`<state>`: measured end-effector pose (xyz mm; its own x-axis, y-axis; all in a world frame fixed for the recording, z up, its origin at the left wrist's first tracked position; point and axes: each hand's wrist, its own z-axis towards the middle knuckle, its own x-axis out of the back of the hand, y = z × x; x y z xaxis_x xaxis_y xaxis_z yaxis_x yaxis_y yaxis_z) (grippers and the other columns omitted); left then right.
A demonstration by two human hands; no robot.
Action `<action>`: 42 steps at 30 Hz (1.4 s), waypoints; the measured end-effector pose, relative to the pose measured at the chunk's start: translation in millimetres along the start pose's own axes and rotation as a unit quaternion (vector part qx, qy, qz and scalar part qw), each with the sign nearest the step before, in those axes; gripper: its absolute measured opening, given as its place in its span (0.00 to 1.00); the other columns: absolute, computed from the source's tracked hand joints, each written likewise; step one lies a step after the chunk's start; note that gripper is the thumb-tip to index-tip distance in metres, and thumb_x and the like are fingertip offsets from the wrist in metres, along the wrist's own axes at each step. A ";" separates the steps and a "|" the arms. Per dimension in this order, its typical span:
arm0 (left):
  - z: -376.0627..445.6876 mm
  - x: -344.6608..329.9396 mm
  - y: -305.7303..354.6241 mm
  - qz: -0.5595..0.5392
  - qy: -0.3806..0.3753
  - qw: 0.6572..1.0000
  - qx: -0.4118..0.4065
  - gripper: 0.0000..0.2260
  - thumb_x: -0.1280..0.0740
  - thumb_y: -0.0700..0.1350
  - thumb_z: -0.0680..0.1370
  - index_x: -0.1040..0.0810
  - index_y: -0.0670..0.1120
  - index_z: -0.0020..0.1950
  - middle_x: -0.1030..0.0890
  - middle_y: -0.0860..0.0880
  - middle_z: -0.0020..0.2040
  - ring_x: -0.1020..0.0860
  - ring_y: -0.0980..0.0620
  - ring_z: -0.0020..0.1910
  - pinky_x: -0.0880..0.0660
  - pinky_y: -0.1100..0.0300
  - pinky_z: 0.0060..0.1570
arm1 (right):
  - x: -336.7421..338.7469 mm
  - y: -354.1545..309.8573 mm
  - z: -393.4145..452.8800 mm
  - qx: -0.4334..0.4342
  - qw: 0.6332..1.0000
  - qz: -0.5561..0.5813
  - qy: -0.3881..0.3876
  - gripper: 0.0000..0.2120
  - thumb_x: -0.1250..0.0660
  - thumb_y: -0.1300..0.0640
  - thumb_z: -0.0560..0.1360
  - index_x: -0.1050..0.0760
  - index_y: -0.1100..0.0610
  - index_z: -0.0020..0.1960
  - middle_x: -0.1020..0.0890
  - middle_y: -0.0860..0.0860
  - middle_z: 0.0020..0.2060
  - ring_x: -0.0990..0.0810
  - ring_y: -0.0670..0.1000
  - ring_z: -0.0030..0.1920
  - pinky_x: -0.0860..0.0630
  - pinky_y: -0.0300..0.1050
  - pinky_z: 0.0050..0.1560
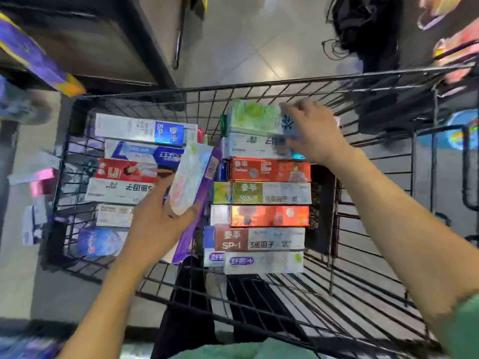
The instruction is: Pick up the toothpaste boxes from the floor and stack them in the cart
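I am pinching a tilted box point(190, 177) with left hand point(158, 224); right hand point(315, 133) fingers are curling round a green box point(252, 116); a slip could topple the stacks in the cart point(259, 85).

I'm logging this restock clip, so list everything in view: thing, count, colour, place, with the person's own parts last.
cart: one, black wire, centre.
left stack: about six boxes, white, blue, red, cart's left side.
right stack: about seven boxes, green, white, orange, gold, cart's right side.
purple-edged box: one, tilted, between stacks.
green box: one, far end of right stack.
loose boxes: several, blurred, floor left of cart.
left hand: holds purple-edged box.
right hand: grips green box.
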<state>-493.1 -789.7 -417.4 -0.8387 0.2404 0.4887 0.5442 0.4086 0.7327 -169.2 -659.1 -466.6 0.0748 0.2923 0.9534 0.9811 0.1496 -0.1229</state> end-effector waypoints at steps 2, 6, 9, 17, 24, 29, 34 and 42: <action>-0.9 1.7 -2.9 0.010 -0.017 1.000 0.000 0.24 0.25 0.41 0.74 0.27 0.60 0.64 0.20 0.74 0.47 0.22 0.74 0.47 0.27 0.77 0.44 | -5.9 -1.5 3.2 -0.010 0.999 -0.015 0.029 0.35 0.37 0.44 0.71 0.34 0.55 0.76 0.27 0.64 0.65 0.27 0.68 0.62 0.33 0.60 0.62; 3.1 -0.5 4.2 0.042 -0.032 0.998 -0.022 0.25 0.24 0.47 0.73 0.28 0.67 0.64 0.21 0.75 0.49 0.22 0.72 0.50 0.25 0.72 0.48 | -19.8 -6.1 -8.1 -0.042 0.993 -0.035 0.104 0.32 0.32 0.53 0.73 0.35 0.50 0.76 0.29 0.61 0.69 0.29 0.66 0.65 0.35 0.60 0.65; 14.8 -7.6 19.9 0.113 -0.066 0.988 -0.079 0.27 0.24 0.48 0.72 0.30 0.67 0.65 0.24 0.70 0.48 0.24 0.61 0.51 0.26 0.62 0.47 | -22.3 -6.2 -13.0 -0.083 0.987 -0.015 0.140 0.29 0.31 0.54 0.73 0.31 0.49 0.73 0.27 0.59 0.67 0.29 0.63 0.65 0.34 0.59 0.65; 95.2 -62.8 63.7 0.411 -0.143 0.832 -0.343 0.34 0.32 0.56 0.76 0.35 0.42 0.77 0.25 0.39 0.63 0.28 0.39 0.61 0.27 0.45 0.59 | 0.6 20.7 -45.2 -0.128 0.971 0.087 0.183 0.23 0.32 0.53 0.77 0.27 0.55 0.71 0.26 0.59 0.64 0.28 0.62 0.63 0.31 0.56 0.62; 132.7 -135.0 99.0 0.512 -0.173 0.740 -0.401 0.33 0.36 0.46 0.79 0.46 0.40 0.81 0.34 0.38 0.74 0.36 0.38 0.70 0.36 0.46 0.69 | -2.6 34.9 -90.6 -0.134 0.970 0.110 0.172 0.20 0.35 0.55 0.76 0.25 0.55 0.68 0.26 0.59 0.65 0.29 0.63 0.62 0.29 0.58 0.61; 141.2 -151.9 83.0 0.537 -0.099 0.670 -0.503 0.27 0.29 0.34 0.69 0.25 0.36 0.68 0.20 0.39 0.62 0.23 0.38 0.60 0.25 0.47 0.62 | -11.9 31.2 -104.0 -0.125 0.971 0.117 0.169 0.21 0.40 0.55 0.75 0.24 0.56 0.67 0.25 0.60 0.65 0.27 0.63 0.62 0.29 0.59 0.62; 129.5 -149.0 85.5 0.561 -0.090 0.664 -0.486 0.24 0.30 0.35 0.65 0.21 0.39 0.62 0.18 0.42 0.56 0.21 0.40 0.55 0.23 0.49 0.52 | -13.8 24.5 -115.9 -0.120 0.970 0.122 0.173 0.20 0.36 0.55 0.76 0.25 0.57 0.67 0.26 0.58 0.65 0.27 0.63 0.63 0.30 0.58 0.64; 96.7 -58.1 78.9 0.510 -0.001 0.746 -0.428 0.22 0.30 0.52 0.76 0.23 0.42 0.66 0.19 0.44 0.59 0.22 0.42 0.55 0.24 0.49 0.52 | 10.1 -26.9 -105.1 -0.070 0.980 0.115 0.149 0.23 0.41 0.46 0.77 0.24 0.57 0.65 0.23 0.59 0.63 0.26 0.64 0.61 0.29 0.58 0.63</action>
<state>-403.8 -686.2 -433.8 0.0227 0.0445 0.9988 0.7143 -0.6996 0.0149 -176.1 -759.5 -424.7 0.3245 0.0114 0.9458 0.9457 -0.0254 -0.3241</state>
